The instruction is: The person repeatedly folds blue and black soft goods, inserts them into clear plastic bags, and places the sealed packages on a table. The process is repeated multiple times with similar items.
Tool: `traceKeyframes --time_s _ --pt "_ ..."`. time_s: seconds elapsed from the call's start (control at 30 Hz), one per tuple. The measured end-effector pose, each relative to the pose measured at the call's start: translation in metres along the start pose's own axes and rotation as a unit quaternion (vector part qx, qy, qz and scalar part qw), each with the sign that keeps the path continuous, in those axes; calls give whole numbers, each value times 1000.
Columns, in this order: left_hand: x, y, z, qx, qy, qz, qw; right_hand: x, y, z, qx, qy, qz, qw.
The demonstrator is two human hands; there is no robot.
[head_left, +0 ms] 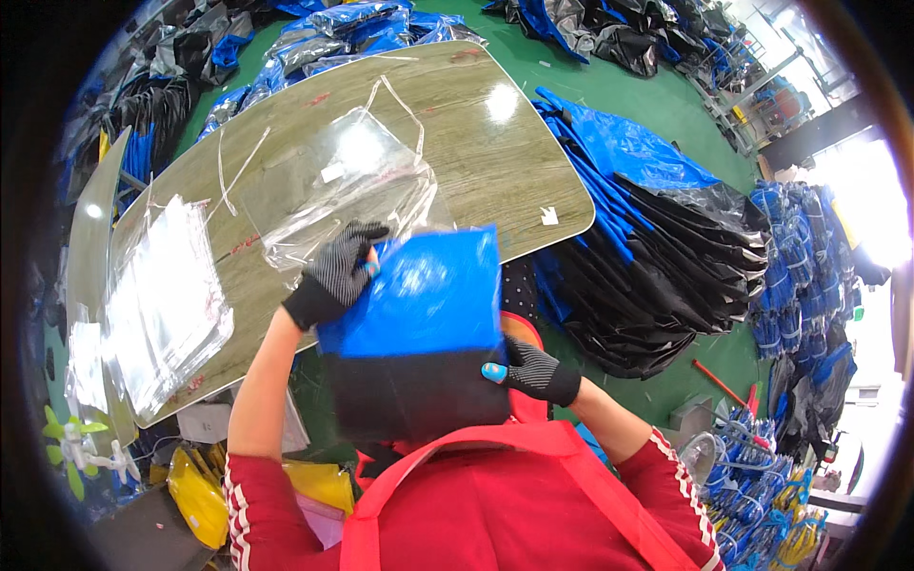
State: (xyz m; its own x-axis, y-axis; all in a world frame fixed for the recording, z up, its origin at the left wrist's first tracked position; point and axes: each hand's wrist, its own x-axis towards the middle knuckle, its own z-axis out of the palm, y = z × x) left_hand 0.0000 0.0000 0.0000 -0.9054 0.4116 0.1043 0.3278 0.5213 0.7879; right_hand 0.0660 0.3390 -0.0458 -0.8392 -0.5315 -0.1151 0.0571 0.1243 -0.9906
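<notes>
I hold a folded blue-and-black plastic sheet (419,295) in front of my body, blue on its far half and black on its near half. My left hand (335,276), in a striped dark glove with bare fingertips, is closed on its far left edge. At the right edge, my gloved right hand (541,373) grips it with the thumb on top and the fingers underneath. Just beyond the sheet, a clear plastic bag (347,176) with a white cord lies flat on the wood-patterned table (476,124). The sheet covers part of the table's near edge.
A stack of clear bags (167,305) lies at the table's left. Folded blue-and-black sheets (657,238) are heaped at the right. More bundles (343,38) lie beyond the table, with tied blue bundles (790,266) farther right. A small green fan (74,447) stands lower left, near yellow packets (198,500).
</notes>
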Motion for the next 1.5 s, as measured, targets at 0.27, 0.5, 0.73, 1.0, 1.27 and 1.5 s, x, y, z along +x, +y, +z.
traceKeyframes --time_s 0.27,0.5,0.73,1.0,1.27,1.5 --pt "-47 18 8 86 91 -29 992 146 -9 -25 207 -4 261 943" --pt "-58 16 13 137 132 17 982 139 -6 -39 220 -43 112 968" --pt "-64 9 15 166 113 8 980 155 -13 -46 198 -73 238 948" --pt "-81 6 14 246 166 -30 954 141 -21 -42 61 -91 125 986" --pt "-82 -32 23 -120 398 -192 889 102 -19 -18 122 -22 96 988" --pt "-107 -29 -5 -419 164 -373 811 45 -2 20 -193 118 -72 971"
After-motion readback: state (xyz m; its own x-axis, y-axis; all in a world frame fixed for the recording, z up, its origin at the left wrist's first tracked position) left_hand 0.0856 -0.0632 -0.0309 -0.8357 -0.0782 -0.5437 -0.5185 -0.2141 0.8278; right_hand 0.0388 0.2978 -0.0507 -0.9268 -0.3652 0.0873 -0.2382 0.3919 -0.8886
